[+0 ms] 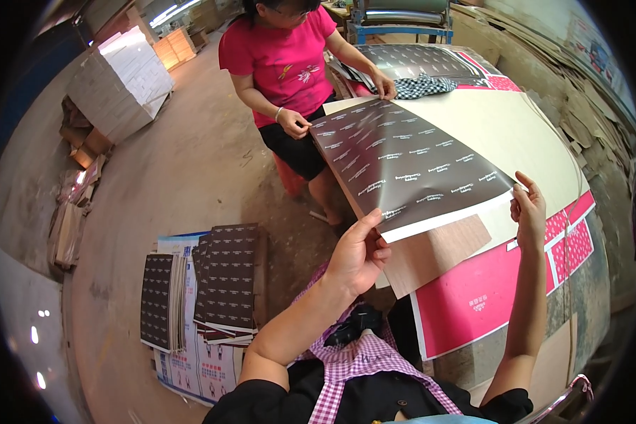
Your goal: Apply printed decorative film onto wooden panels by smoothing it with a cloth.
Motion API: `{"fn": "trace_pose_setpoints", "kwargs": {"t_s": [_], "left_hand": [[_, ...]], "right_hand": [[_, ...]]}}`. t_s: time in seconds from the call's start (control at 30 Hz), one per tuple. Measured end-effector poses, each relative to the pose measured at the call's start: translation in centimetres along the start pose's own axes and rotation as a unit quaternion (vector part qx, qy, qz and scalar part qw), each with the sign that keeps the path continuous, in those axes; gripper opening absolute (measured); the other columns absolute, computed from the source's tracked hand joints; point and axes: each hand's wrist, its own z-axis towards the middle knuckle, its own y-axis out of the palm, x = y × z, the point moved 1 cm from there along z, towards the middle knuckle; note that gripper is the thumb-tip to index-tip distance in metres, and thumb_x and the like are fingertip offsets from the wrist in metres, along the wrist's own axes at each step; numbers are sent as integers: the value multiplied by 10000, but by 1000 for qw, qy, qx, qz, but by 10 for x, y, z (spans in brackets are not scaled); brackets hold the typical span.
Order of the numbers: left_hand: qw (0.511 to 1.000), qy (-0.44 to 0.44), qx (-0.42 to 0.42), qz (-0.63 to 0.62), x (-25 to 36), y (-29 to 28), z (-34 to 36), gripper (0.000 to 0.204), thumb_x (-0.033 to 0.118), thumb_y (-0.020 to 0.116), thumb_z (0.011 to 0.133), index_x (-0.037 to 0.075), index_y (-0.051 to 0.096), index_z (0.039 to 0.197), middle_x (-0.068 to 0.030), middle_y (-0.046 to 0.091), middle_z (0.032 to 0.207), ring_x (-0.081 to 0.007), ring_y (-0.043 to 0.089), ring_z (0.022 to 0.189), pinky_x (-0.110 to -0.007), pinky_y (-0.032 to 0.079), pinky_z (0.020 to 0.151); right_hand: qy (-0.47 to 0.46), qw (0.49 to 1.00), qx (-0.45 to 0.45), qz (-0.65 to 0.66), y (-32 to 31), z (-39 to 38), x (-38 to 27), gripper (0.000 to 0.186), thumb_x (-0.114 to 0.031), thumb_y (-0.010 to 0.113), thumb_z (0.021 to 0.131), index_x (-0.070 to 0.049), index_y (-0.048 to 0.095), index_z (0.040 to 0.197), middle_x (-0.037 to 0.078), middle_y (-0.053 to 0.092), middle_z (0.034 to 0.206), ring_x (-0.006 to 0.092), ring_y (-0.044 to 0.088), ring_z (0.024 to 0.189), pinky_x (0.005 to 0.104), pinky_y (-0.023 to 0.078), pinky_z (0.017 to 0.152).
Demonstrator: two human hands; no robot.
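A large dark brown printed sheet with a white lower border lies stretched over the work table. My left hand pinches its near left corner. My right hand grips its near right corner. Across from me a person in a pink shirt holds the far edge: one of their hands is on the far left corner, the other hand on the far right corner. The sheet hangs slightly above the cream board beneath it.
A pink printed sheet and a wood-grain board lie under the near edge. A checkered cloth sits at the table's far end. Stacks of dark printed sheets rest on the floor at left. White stacked cartons stand far left.
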Motion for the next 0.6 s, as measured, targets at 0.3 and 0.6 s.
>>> {"fn": "trace_pose_setpoints", "kwargs": {"t_s": [0.3, 0.6], "left_hand": [[1000, -6, -14, -2, -1, 0, 1, 81, 196, 628, 867, 126, 590, 855, 31, 582, 744, -63, 481, 594, -198, 339, 469], [1000, 2, -19, 0, -2, -1, 0, 102, 214, 598, 894, 117, 576, 915, 36, 598, 814, -46, 454, 593, -167, 323, 451]], "right_hand": [[15, 1000, -3, 9, -1, 2, 2, 357, -97, 526, 900, 36, 470, 1227, -46, 465, 611, 0, 382, 462, 150, 269, 391], [15, 1000, 4, 0, 0, 3, 4, 364, -106, 536, 896, 35, 472, 1225, -45, 467, 616, 0, 392, 472, 148, 266, 391]]}}
